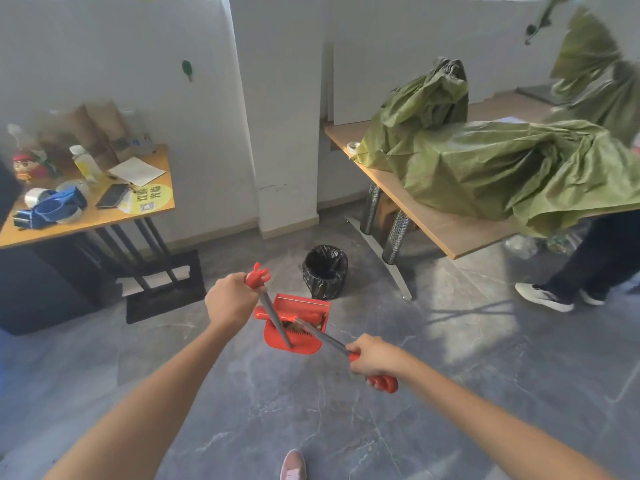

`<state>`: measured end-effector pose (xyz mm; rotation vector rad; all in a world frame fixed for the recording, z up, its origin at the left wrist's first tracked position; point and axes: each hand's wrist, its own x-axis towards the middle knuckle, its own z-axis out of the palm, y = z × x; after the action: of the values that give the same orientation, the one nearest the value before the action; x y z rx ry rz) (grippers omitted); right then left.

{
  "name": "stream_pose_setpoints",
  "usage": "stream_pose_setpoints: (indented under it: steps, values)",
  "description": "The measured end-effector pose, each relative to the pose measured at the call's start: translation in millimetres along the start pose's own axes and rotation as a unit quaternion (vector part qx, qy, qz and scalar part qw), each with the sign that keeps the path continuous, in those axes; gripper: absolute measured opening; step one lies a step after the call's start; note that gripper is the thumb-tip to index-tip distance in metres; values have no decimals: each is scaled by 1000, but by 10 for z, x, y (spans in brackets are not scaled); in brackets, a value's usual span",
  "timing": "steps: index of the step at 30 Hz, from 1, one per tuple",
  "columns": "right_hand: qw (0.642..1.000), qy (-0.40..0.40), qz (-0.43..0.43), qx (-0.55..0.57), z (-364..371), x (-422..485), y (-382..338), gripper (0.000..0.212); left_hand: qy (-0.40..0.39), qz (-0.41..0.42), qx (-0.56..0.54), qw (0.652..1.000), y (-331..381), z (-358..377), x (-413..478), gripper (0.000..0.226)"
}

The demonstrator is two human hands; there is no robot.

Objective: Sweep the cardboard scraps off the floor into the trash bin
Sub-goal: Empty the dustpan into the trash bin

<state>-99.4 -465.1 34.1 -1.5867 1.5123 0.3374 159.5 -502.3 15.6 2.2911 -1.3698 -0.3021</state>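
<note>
— Red plastic everywhere, was it?

— Yes. The left hand was clenched round the red-topped handle of the dustpan, which sat between the two hands. The right hand gripped the broom handle, its red head lying across the pan.

— And the cardboard scraps?

— Brown bits lay inside the pan, under the broom head.

— The trash bin?

— Black-lined, on the grey floor just beyond the pan, farther from both hands. Its inside was too dark to read.
</note>
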Motion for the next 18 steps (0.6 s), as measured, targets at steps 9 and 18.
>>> stream_pose_setpoints:
  steps: [9, 18]
  values:
    - [998, 18, 7, 59, -140, 414, -416, 53, -9, 18, 5, 1000, -180, -101, 841, 26]
    - [998, -9, -7, 65, -737, 1014, -721, 50, -11, 9, 34, 999, -46, -6, 1669, 26]
